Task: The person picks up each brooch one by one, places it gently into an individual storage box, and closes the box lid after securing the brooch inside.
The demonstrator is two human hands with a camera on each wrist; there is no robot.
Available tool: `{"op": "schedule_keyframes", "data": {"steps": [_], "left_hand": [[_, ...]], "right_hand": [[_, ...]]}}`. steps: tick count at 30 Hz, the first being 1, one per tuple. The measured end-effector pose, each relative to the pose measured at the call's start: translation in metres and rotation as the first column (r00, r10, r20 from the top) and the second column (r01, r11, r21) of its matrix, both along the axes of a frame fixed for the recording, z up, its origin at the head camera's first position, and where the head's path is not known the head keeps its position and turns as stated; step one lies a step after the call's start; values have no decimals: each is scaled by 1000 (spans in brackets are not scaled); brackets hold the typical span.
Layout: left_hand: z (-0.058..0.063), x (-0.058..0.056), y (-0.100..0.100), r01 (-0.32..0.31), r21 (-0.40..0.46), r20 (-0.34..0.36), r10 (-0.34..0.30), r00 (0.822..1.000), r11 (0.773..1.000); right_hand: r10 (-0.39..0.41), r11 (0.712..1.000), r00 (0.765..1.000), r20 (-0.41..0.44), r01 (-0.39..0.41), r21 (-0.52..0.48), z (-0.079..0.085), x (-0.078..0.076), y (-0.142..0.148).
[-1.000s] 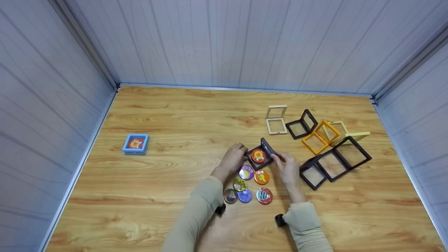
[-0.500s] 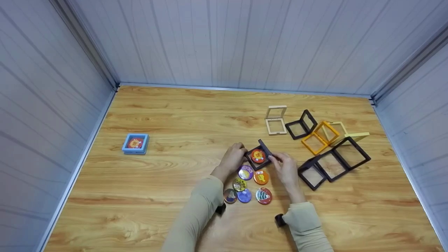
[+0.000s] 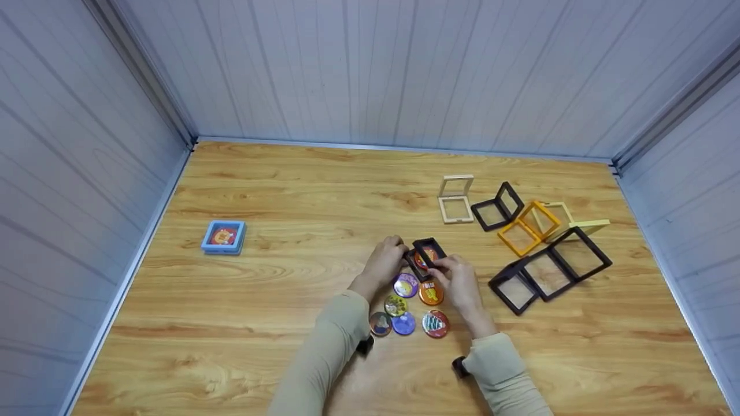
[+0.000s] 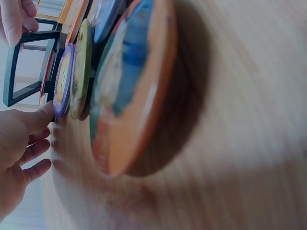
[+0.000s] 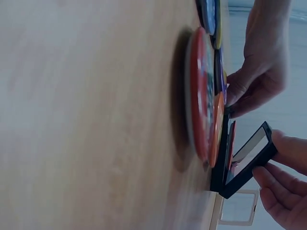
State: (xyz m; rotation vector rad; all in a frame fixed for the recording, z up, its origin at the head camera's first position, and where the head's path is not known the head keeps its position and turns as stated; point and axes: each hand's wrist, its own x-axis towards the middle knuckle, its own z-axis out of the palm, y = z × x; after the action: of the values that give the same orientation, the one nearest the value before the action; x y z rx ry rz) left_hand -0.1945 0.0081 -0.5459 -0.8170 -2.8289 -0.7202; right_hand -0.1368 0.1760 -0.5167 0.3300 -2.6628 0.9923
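Observation:
A black hinged display frame (image 5: pixel 250 169) lies on the table with its lid tilted partway over the base. Inside it sits a red and yellow round badge (image 3: pixel 429 255), partly covered by the lid. My left hand (image 3: pixel 385 261) holds the left edge of the base between thumb and fingers. With thumb and fingertips, my right hand (image 3: pixel 459 284) pinches the lid's free edge. Close in front of the frame lie a purple badge (image 3: pixel 406 285) and an orange badge (image 3: pixel 431 293). Nearer me are a yellow-green badge (image 3: pixel 396 305), a red tree badge (image 3: pixel 435 323) and other badges.
A blue frame (image 3: pixel 224 237) holding a red badge sits far left. On the right stand unfolded frames: a beige one (image 3: pixel 456 209), a small black one (image 3: pixel 491 215), an orange one (image 3: pixel 521 238), a yellow one (image 3: pixel 589 224) and larger black ones (image 3: pixel 549 271). Walls enclose the table's back and sides.
My right hand has moved left and swung the frame's lid from nearly upright down over the red badge. The left hand stays at the base.

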Motion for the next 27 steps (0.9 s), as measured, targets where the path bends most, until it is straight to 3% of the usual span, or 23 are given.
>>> {"op": "schedule_keyframes", "data": {"steps": [17, 27], "left_hand": [[-1, -1, 1, -19, -12, 21, 19, 1000, 1000], [-3, -3, 0, -18, 1, 18, 18, 1000, 1000]], "right_hand": [[58, 967, 997, 55, -70, 246, 2, -1, -9], [98, 952, 994, 38, -105, 289, -1, -3, -11]]}}
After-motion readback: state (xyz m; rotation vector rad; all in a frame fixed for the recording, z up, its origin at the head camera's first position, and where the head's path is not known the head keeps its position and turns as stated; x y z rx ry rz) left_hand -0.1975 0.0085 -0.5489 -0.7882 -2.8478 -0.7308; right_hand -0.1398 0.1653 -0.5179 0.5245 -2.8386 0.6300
